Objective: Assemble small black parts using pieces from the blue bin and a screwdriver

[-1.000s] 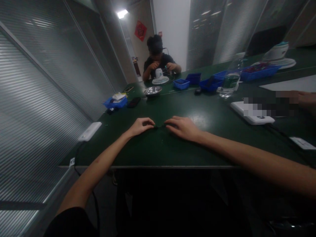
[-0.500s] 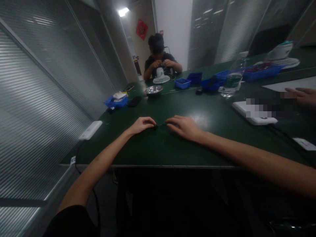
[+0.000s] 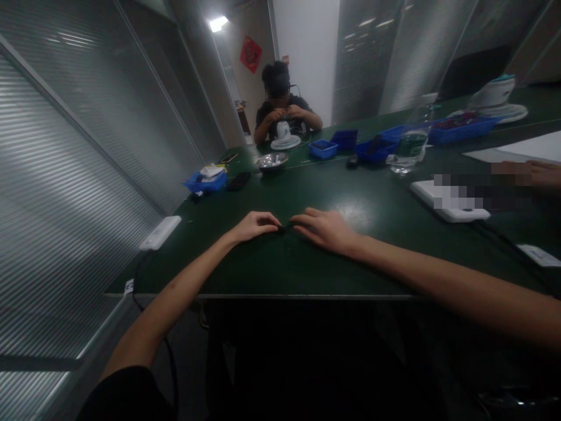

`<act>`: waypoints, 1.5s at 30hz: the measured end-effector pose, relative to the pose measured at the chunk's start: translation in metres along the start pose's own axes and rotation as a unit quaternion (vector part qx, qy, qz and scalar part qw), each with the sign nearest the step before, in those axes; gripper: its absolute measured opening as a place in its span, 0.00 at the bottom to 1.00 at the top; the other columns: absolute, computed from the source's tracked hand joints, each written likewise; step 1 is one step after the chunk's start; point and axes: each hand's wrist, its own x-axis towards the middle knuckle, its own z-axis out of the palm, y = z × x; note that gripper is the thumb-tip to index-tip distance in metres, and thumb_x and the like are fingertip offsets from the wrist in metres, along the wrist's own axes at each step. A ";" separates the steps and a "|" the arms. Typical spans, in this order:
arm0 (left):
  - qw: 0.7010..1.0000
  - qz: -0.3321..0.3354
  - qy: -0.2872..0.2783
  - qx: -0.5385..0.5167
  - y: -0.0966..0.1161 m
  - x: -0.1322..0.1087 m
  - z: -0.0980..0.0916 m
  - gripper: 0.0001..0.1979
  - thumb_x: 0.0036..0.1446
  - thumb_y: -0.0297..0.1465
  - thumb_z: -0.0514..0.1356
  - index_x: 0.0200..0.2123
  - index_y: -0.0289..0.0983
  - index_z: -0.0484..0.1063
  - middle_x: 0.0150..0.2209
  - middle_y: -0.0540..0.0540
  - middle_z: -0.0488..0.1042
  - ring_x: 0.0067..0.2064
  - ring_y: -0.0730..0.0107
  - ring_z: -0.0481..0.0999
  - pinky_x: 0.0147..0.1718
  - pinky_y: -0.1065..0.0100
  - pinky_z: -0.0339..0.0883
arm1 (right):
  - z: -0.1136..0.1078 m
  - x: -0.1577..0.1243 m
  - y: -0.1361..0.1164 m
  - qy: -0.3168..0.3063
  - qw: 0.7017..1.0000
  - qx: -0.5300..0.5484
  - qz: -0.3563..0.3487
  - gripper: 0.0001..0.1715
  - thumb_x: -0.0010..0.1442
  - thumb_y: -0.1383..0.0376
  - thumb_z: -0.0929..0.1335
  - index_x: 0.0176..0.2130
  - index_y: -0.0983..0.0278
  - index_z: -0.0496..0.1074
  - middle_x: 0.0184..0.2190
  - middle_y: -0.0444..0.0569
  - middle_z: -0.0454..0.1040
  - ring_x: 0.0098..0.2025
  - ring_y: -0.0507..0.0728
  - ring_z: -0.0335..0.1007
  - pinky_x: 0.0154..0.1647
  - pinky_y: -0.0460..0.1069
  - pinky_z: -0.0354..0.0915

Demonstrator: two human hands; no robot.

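Note:
Near the front of the dark green table, my left hand (image 3: 255, 226) pinches a small dark piece (image 3: 281, 230) between thumb and fingertips. The piece is too small and blurred to tell its kind. Just to the right, my right hand (image 3: 325, 230) lies low over the tabletop, its thumb and fingers closed together at the piece's right end. Whatever sits between the right fingertips is hidden. Only a narrow gap separates the fingertips of both hands.
White power strips (image 3: 160, 233) lie left and right, the right one partly blurred out. Farther back are a metal bowl (image 3: 272, 162), blue trays (image 3: 323, 148), a phone (image 3: 239, 181) and a water bottle (image 3: 412, 140). Another person (image 3: 287, 108) sits opposite; a co-worker's hand (image 3: 543, 173) is at right.
My left hand has shifted slightly right with the small dark piece, and the gap between my fingertips has narrowed. The co-worker's hand at the right has moved a little.

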 end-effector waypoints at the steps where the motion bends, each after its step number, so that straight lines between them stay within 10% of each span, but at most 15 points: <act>1: 1.000 0.002 0.001 -0.002 0.001 0.000 0.001 0.16 0.63 0.39 0.70 0.49 0.37 0.83 0.48 0.41 0.83 0.50 0.58 0.82 0.53 0.58 0.73 | 0.000 0.000 0.000 0.002 1.000 0.002 -0.002 0.25 0.78 0.53 0.60 0.64 0.59 0.74 0.47 0.54 0.77 0.35 0.55 0.71 0.32 0.49 0.60; 20: 0.999 0.022 0.013 0.041 0.000 0.000 -0.001 0.26 0.62 0.38 0.70 0.62 0.38 0.77 0.47 0.41 0.80 0.47 0.62 0.79 0.48 0.62 0.71 | -0.003 0.003 0.006 0.046 0.993 0.042 0.096 0.22 0.76 0.54 0.63 0.57 0.60 0.78 0.49 0.53 0.82 0.40 0.58 0.77 0.41 0.52 0.68; 28: 0.979 0.014 0.105 0.176 -0.021 -0.010 -0.039 0.16 0.65 0.42 0.66 0.51 0.40 0.83 0.52 0.41 0.81 0.52 0.56 0.79 0.51 0.57 0.71 | -0.005 0.002 0.007 0.024 0.994 0.048 0.100 0.22 0.76 0.53 0.63 0.57 0.61 0.79 0.48 0.53 0.82 0.40 0.59 0.78 0.41 0.52 0.68; 38: 0.855 -0.189 0.325 0.358 -0.079 -0.057 -0.123 0.13 0.64 0.35 0.65 0.49 0.42 0.85 0.52 0.42 0.83 0.53 0.51 0.80 0.58 0.58 0.69 | -0.004 0.002 0.009 0.017 0.994 0.053 0.090 0.22 0.76 0.53 0.63 0.56 0.61 0.79 0.48 0.53 0.83 0.41 0.59 0.78 0.42 0.53 0.69; 45: 0.775 -0.306 0.394 0.388 -0.088 -0.078 -0.139 0.16 0.66 0.36 0.63 0.53 0.40 0.85 0.50 0.38 0.84 0.53 0.46 0.81 0.54 0.55 0.71 | -0.007 0.002 0.006 0.009 0.994 0.061 0.090 0.22 0.76 0.54 0.63 0.57 0.62 0.79 0.48 0.53 0.82 0.40 0.58 0.78 0.41 0.53 0.70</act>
